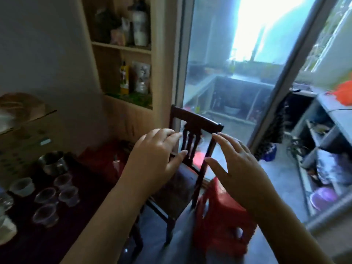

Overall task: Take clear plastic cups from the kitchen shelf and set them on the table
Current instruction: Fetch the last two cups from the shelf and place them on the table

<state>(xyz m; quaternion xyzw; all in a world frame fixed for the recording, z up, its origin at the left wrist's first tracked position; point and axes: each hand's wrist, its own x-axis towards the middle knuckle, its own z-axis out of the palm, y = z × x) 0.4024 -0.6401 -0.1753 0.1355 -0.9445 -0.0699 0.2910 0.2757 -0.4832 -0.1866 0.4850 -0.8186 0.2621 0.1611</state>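
Note:
Several clear plastic cups stand upright on the dark table at the lower left. My left hand hovers in the middle of the view, fingers spread, holding nothing. My right hand is beside it, also spread and empty. Both hands are raised in front of a dark wooden chair, well to the right of the cups. A kitchen shelf unit shows at the right edge, beyond the glass door.
A metal pot and a cardboard box sit on the table behind the cups. A red plastic stool stands next to the chair. A wooden wall shelf holds bottles. The sliding glass door leads to the kitchen.

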